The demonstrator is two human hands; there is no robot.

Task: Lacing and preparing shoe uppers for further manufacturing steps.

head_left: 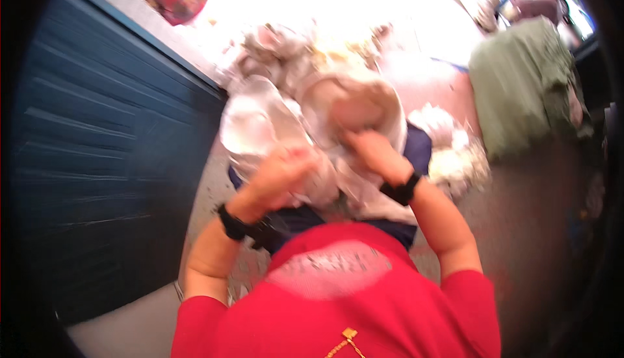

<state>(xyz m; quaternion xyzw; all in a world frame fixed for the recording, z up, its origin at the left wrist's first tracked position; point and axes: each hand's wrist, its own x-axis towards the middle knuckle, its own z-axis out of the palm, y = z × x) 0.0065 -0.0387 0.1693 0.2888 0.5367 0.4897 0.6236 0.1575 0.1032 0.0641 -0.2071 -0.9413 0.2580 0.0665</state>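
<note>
Two pale, hollow, cup-shaped pieces of soft material lie over my lap, blurred by motion. The left cup (pixel 250 124) is whitish; the right cup (pixel 309 94) is cream with a pinkish inside. My left hand (pixel 279 172) is closed at the near edge of the left cup, its fingers curled on the pale material. With fingers bent inward, my right hand (pixel 374 153) grips the near side of the right cup. Loose pale material (pixel 374 195) hangs between and below my hands. Dark bands circle both wrists. The exact kind of the pieces is unclear.
A heap of similar pale pieces (pixel 270 49) lies just beyond. Fluffy cream scraps (pixel 455 163) sit on the floor at right, near a big green sack (pixel 520 85). A dark blue panel (pixel 110 143) stands at left. People sit at far left and far right.
</note>
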